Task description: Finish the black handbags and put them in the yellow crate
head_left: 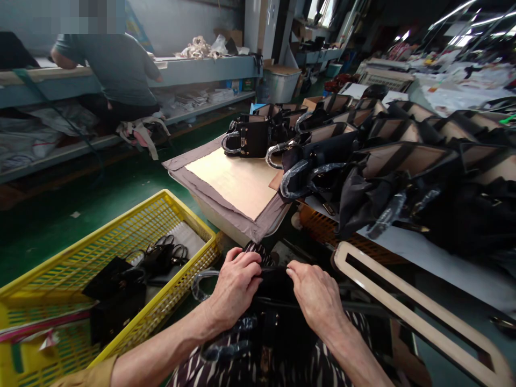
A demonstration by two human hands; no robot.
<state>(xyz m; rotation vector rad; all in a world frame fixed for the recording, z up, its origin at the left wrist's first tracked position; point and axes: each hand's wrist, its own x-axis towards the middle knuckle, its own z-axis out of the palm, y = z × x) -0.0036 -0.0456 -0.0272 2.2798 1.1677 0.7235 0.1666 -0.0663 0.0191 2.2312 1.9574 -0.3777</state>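
Note:
A black handbag (274,312) rests on my lap, its handles wrapped in clear plastic. My left hand (236,287) grips its top edge on the left with fingers curled. My right hand (316,295) pinches the same edge on the right, fingers closed. The bag's inside is hidden beneath both hands.
A yellow plastic crate (161,215) with black bags stands at my left. Ahead is a table (226,183) with a tan board, and several black handbags (322,150) line the bench to the right. A wooden frame (407,301) leans at right. A person (113,70) sits at shelves, back left.

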